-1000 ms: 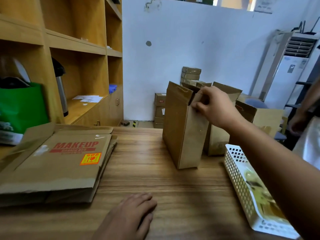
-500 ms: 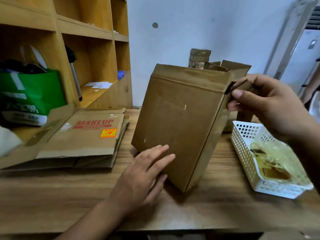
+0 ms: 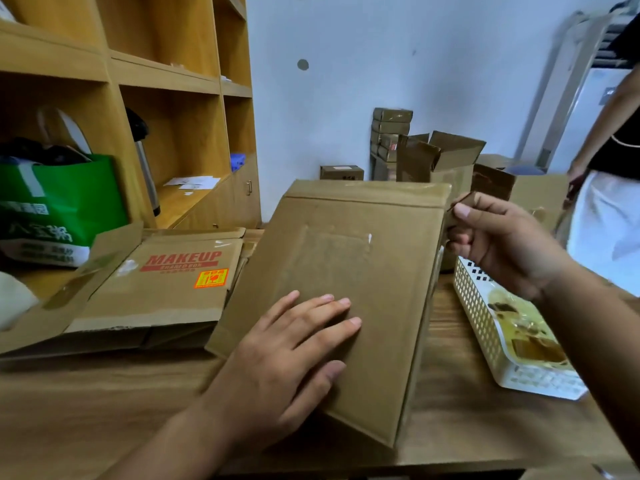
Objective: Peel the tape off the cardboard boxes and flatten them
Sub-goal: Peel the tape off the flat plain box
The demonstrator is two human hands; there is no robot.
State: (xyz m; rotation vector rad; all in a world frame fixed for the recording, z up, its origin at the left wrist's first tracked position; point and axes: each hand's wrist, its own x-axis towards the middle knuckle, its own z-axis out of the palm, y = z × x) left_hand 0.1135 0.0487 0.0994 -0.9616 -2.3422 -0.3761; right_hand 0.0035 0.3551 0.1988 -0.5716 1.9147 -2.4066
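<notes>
- The left hand lies flat on the broad face of the box, fingers straight and gripping nothing. The box leans on its near bottom corner, close to the front edge of the surface. If that palm eases off, I'd expect the corner to skid on the smooth wood, or off the edge.
- The right hand pinches a small cardboard flap at the box's upper right corner, thumb on top and fingers curled under. A sharp tug there could tear the cardboard instead of lifting the shiny strip, which looks like tape, along the top.
- The white basket sits just beside the box's right side. A swinging box or forearm could knock it.
- The flattened boxes lie against the box's left edge and could get shoved out of line.
- The open boxes stand behind, and another person is at the far right, near enough for a flung flap to bother them.
</notes>
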